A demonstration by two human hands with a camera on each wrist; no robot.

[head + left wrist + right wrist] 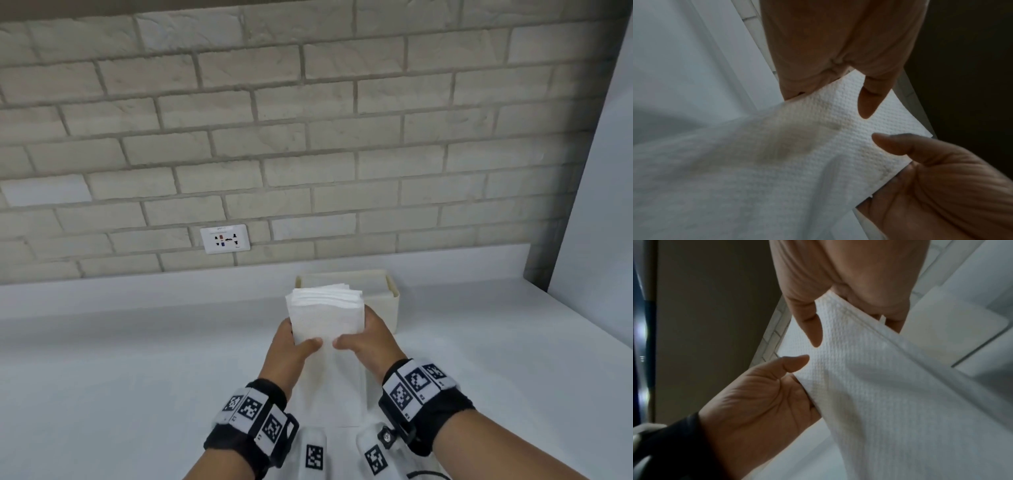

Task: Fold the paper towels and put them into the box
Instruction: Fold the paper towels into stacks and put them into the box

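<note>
Both hands hold a folded stack of white embossed paper towels (325,311) above the white counter (137,359). My left hand (296,344) grips its left side with the thumb on top, and my right hand (361,337) grips the right side the same way. A loose strip of towel (329,387) trails from the stack down toward me. The cream open-topped box (385,301) stands just behind the stack, partly hidden by it. In the wrist views the thumbs of the left hand (869,100) and right hand (812,327) press on the towel (818,146) (879,369).
A pale brick wall with a white socket plate (225,238) runs behind the counter. A white upright panel (599,212) closes off the right side. Both wrists wear black bands with marker tags.
</note>
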